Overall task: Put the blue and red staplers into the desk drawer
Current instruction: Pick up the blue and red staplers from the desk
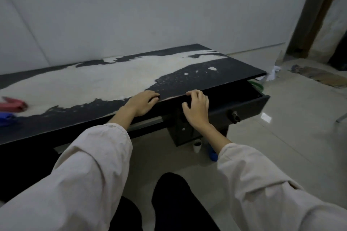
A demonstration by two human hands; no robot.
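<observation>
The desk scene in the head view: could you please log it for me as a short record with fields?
desk: long black desk top with a worn pale patch
drawer: black desk drawer at the right end, pulled open; contents too dark to tell
red stapler: red stapler on the desk, far left
blue stapler: blue stapler just nearer than the red one, cut off by the frame edge
left hand: left hand resting flat on the desk's front edge, empty
right hand: right hand at the open drawer, fingers hooked on the desk edge, holding nothing

I'm stretching both arms forward, left hand (142, 102) lying flat, palm down, right hand (197, 108) hovering with fingers curled.
</observation>
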